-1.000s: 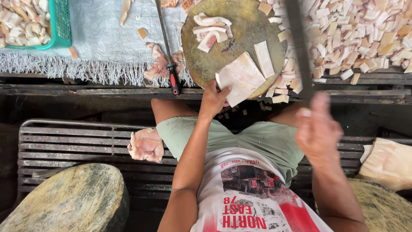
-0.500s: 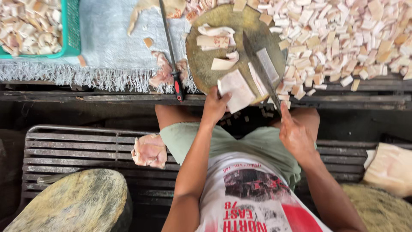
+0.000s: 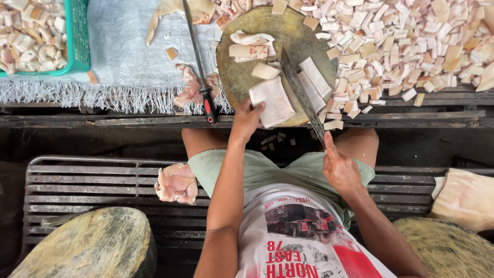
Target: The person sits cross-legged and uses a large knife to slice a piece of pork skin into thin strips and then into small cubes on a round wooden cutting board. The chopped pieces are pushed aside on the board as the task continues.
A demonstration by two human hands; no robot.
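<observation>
Slab: pale fat slab (image 3: pixel 272 102) lies flat on round chopping block (image 3: pixel 267 56), near edge, toward the person.
Left hand: left hand (image 3: pixel 247 118) pins slab's near-left corner; fingers pressed down on it, not wrapped round.
Right hand: right hand (image 3: pixel 338 170) closed round handle of long knife (image 3: pixel 302 95), off the block, over the lap.
Blade axis: runs diag. from right hand up-left across block; lies just right of slab, along its right edge. Contact w/ slab: cannot tell.
Key relation: slab sits left of blade, betw. blade and left hand; left hand nearer slab.
Cut strips: two strips (image 3: pixel 314 77) right of blade.
Surrounds: heap of cut pieces (image 3: pixel 411 46) right of block; sharpening steel (image 3: pixel 198 62) left; green basket (image 3: pixel 77 36) far left.
</observation>
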